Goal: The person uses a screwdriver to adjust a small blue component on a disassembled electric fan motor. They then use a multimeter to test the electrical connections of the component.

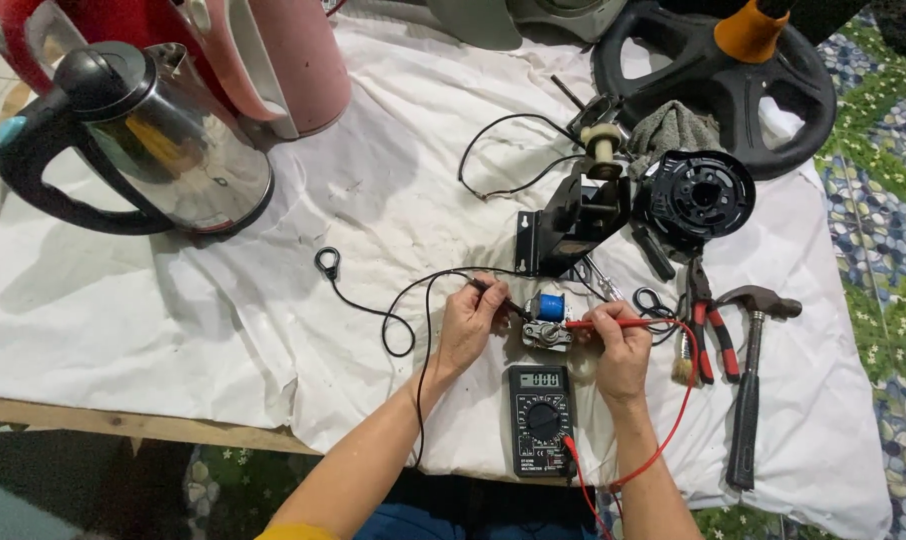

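My left hand (470, 322) grips a black test probe (503, 299) whose tip touches a small motor with a blue coil (549, 318) on the white cloth. From the right side, my right hand (621, 345) presses a red test probe (603, 323) against the same motor. A black digital multimeter (541, 419) lies just below the motor, between my wrists. Its red lead (673, 420) loops around my right forearm, and its black lead (423, 350) runs up past my left wrist.
A steel kettle (163, 140) and a pink kettle (273, 60) stand at the back left. A black bracket (573, 215), a black round part (698, 195) and a steering-wheel-shaped ring (718, 85) sit behind the motor. Red-handled pliers (711, 325), a brush (684, 365) and a hammer (751, 380) lie right. White cloth (273, 300) covers the table.
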